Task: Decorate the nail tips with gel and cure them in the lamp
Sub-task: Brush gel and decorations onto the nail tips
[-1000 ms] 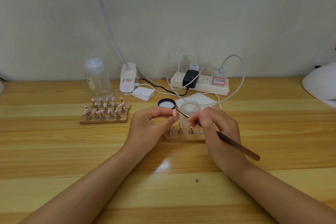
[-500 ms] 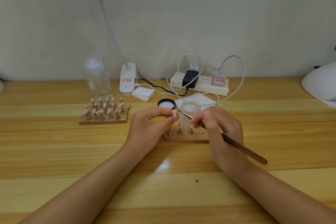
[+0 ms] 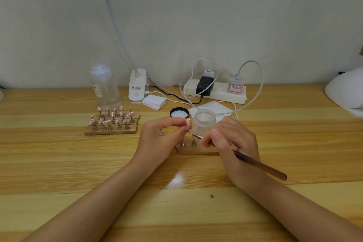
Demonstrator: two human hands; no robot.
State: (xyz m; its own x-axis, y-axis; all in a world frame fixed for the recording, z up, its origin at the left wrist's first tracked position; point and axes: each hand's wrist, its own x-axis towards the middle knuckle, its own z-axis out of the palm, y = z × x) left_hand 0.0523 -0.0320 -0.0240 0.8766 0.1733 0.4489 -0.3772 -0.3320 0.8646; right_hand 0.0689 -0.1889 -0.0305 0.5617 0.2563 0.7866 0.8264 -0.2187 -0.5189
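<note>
L hand (image 3: 157,135) pinches pink nail tip (image 3: 188,123) btwn thumb & forefinger; R hand (image 3: 233,143) at its 3 o'clock grips brush (image 3: 259,166), bristle end near the tip.

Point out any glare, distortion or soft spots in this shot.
Head view: a bright glare patch on the table between the forearms; wide-angle bending curves the lamp arm and bows the table's far edge; the clear bottle looks hazy; the brush tip near the nail tip is too small to resolve.
</note>
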